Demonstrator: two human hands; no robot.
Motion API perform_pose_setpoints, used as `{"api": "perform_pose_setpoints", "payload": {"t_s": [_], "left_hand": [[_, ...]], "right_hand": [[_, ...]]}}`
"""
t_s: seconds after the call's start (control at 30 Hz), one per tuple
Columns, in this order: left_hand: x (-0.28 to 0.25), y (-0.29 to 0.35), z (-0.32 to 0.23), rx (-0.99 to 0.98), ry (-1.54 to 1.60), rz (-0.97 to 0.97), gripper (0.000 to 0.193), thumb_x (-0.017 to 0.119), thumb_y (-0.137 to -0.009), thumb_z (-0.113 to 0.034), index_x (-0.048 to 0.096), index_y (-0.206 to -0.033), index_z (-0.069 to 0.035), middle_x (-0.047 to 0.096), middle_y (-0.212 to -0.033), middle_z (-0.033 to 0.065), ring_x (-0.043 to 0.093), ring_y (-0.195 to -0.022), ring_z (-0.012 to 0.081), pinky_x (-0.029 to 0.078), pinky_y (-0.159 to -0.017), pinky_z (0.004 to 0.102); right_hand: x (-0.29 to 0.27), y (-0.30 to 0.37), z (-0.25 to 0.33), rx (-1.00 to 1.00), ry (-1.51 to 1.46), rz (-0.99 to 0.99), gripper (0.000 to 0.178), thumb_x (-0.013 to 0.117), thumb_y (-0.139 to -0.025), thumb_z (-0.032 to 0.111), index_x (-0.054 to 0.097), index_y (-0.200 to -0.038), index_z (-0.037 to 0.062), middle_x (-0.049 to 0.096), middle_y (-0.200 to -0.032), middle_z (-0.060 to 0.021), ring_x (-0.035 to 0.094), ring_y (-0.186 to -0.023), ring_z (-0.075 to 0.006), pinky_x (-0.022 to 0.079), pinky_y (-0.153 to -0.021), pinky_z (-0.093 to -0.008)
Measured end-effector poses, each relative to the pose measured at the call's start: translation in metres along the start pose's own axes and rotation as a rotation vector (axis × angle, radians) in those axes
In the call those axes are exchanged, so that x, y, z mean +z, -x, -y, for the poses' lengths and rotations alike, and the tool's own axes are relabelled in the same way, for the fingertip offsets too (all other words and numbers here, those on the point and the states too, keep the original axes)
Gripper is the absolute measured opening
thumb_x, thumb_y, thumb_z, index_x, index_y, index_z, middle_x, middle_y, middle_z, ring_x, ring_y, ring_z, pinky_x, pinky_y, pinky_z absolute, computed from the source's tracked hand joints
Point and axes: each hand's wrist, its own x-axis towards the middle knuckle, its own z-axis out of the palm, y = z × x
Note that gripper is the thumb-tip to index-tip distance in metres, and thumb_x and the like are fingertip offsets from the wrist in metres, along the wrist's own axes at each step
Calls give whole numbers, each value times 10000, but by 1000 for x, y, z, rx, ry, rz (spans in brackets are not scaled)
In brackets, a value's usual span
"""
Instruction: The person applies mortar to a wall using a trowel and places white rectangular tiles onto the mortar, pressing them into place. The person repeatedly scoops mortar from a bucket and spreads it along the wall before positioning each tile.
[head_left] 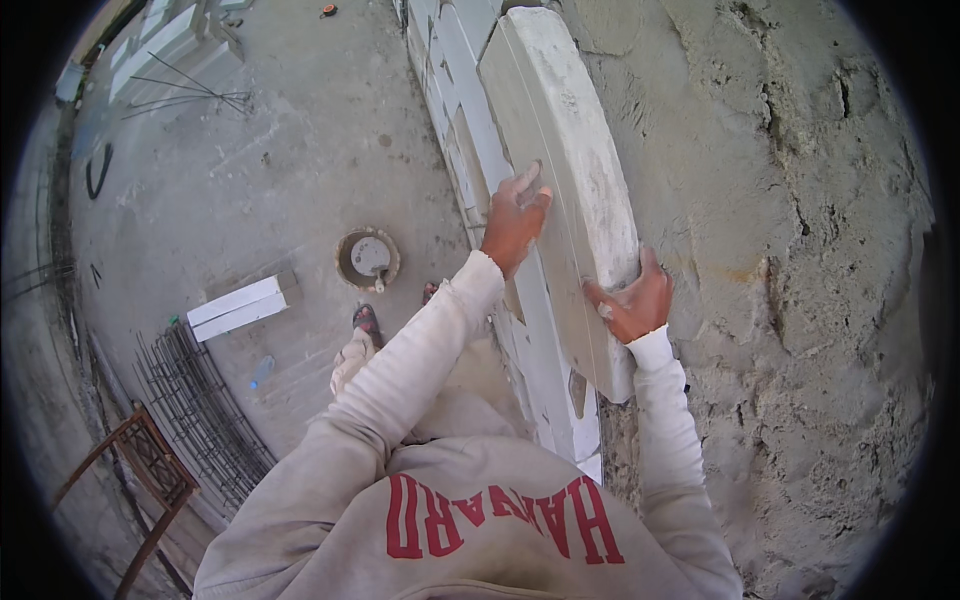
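A long pale concrete block [590, 150] lies along the top of a low block wall [540, 340]. My left hand [515, 222] rests against the block's left face, its fingers partly stretched and apart, not wrapped round it. A thin string [531, 118] runs lengthwise along that face, close to my left fingertips. Nearer to me, my right hand [635, 300] straddles the block's top, thumb on the left face and fingers over the right side. The fingertips on the far side are hidden.
Rough grey concrete [780, 250] borders the wall on the right. On the floor to the left stand a mortar bucket [341, 262] with a tool in it, white blocks [238, 308], a rebar bundle [200, 395] and a plastic bottle [262, 371]. More blocks [170, 50] lie farther off.
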Motion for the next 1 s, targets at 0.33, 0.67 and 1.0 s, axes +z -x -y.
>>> {"api": "perform_pose_setpoints", "payload": {"t_s": [0.33, 0.67, 1.0], "left_hand": [[-10, -15, -3, -16, 51, 66, 615, 666, -1011, -213, 466, -1560, -23, 480, -1507, 167, 555, -1292, 259, 537, -960, 365], [-11, -17, -1, -40, 41, 73, 629, 681, -1002, -207, 466, -1558, -7, 487, -1518, 125, 561, -1303, 250, 536, -957, 363], [-14, -13, -5, -32, 94, 125, 712, 674, -997, -183, 357, -1595, 36, 448, -1600, 157, 508, -1402, 268, 490, -1075, 420]], "right_hand": [[3, -15, -2, -121, -4, -62, 803, 903, -645, 352, 593, -1109, -225, 707, -849, -317, 737, -765, -399, 589, -765, -461], [6, -14, -5, -132, 46, -94, 886, 905, -640, 376, 586, -1195, -236, 721, -892, -324, 744, -775, -399, 603, -779, -450], [5, -14, -4, -133, 80, -50, 894, 920, -641, 364, 574, -1193, -249, 723, -850, -311, 748, -739, -398, 613, -742, -432]]}}
